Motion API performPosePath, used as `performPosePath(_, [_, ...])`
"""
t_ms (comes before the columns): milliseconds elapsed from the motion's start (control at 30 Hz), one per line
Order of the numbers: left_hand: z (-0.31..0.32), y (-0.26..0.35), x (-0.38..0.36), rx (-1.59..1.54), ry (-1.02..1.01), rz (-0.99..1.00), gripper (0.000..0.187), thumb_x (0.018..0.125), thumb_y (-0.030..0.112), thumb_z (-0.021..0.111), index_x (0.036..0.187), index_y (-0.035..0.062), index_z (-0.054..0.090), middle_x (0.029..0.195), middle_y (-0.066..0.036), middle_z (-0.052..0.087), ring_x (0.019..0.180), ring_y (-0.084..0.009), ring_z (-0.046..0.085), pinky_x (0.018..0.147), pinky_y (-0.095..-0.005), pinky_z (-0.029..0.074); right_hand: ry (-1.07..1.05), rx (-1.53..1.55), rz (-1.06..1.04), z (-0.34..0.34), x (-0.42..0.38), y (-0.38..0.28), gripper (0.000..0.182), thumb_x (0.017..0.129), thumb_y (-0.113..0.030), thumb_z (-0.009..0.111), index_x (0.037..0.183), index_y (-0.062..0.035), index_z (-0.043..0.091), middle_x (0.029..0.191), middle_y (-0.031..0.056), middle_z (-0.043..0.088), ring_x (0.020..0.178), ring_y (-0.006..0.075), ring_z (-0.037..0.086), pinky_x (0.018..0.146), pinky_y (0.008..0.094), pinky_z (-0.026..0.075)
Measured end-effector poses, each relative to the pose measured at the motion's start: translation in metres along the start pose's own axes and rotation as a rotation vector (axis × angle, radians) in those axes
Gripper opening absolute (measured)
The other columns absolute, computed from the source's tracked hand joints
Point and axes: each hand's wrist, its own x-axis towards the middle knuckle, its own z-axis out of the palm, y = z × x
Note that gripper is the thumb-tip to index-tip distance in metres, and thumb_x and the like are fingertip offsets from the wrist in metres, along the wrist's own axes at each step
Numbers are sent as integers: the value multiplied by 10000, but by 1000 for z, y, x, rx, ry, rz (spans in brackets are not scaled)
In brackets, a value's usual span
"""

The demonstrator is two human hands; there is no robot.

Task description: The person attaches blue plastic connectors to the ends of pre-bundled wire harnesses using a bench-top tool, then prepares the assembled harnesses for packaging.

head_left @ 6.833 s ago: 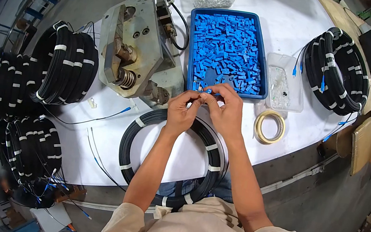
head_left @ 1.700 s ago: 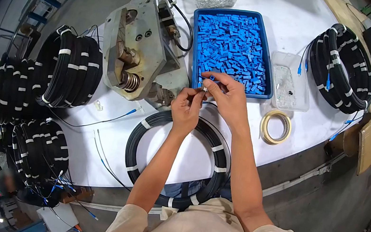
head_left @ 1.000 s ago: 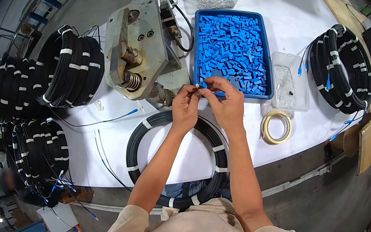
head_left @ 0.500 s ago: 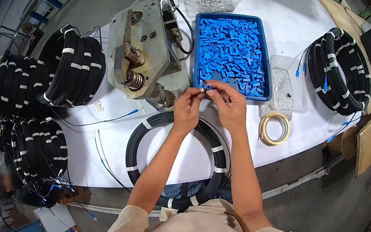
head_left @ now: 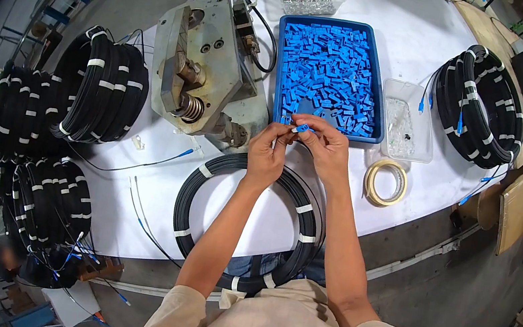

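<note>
My left hand (head_left: 268, 153) and my right hand (head_left: 326, 151) meet just in front of the blue tray. A small blue fibre connector (head_left: 304, 128) with a whitish end is pinched in my right fingertips. My left thumb and fingers are pressed together at its left side; whatever they pinch is too small and hidden to make out. Under my forearms lies a black cable coil (head_left: 184, 209), bound with white tape and overhanging the table's front edge. A thin strand curves from the coil's right side up toward my hands.
Many blue connector housings fill the blue tray (head_left: 380, 124). A metal press (head_left: 220, 76) stands left of it. Clear boxes (head_left: 429, 148) of small parts, a tape roll (head_left: 368, 183), and taped coils at left (head_left: 108, 83) and right (head_left: 479, 108) surround the work area.
The blue connector now shows more plainly at my right fingertips, turned and tilted. My fingers have shifted slightly around it. The whole view has moved a little.
</note>
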Motion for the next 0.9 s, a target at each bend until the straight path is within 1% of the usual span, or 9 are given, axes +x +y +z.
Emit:
performPosePath(100, [-2,2,0,91,-40,17,49,969,-43,557,966,-19,600,856,-57,635,762,-110,587,707,-253,484,-9,-2,10,1,-1,4,181,926,-31,664,1097,11,702,1169,131,677,1008,154,634,836,274,518])
performPosePath(200, [0,5,-1,96,-23,7,39,962,-37,572,963,-19,606,839,-51,637,756,-102,586,702,-248,484,34,-92,39,2,-4,9,201,926,-38,667,1116,22,692,1169,127,674,1022,156,629,861,271,511])
performPosePath(433, [1,10,0,135,-16,-32,77,954,-69,545,982,-26,603,839,-44,640,774,-82,580,725,-234,489,148,-67,21,18,-12,-3,257,912,-81,697,1137,42,675,1140,106,670,1042,159,622,881,272,507])
performPosePath(500, [1,10,-1,192,1,-3,93,949,-81,530,986,-25,595,835,-48,637,764,-75,573,718,-229,487,164,-228,-108,21,-12,-6,261,890,-96,719,1112,37,684,1074,100,680,983,161,648,836,276,528])
performPosePath(633, [0,9,-1,121,-28,-52,79,947,-66,543,985,-17,591,807,-42,629,737,-73,562,692,-230,479,244,-325,-71,23,-11,3,237,879,-94,725,1078,30,692,1009,103,688,884,163,673,751,281,551])
performPosePath(700, [-1,13,0,208,-23,-17,52,948,-45,555,962,-12,593,773,-35,619,712,-72,550,662,-233,472,254,-319,-99,25,-8,5,203,886,-104,720,1040,25,694,970,104,692,805,163,678,681,284,557])
performPosePath(733, [-1,16,0,209,-22,-20,52,948,-45,555,962,-12,593,773,-35,619,712,-72,550,662,-233,472,253,-318,-97,25,-8,5,203,886,-104,720,1040,25,694,970,104,692,805,163,678,681,284,557])
performPosePath(800, [0,21,2,265,-16,20,47,953,-31,556,942,-11,598,748,-35,620,687,-78,544,634,-235,464,255,-536,-236,25,-7,3,195,897,-113,709,1024,33,688,976,110,690,814,169,679,659,280,556])
performPosePath(900, [-2,20,0,284,-30,16,49,957,-22,560,930,-18,601,746,-42,630,674,-77,548,617,-240,465,285,-448,-188,27,-11,9,188,912,-106,692,1030,39,680,962,101,687,824,168,677,678,280,565])
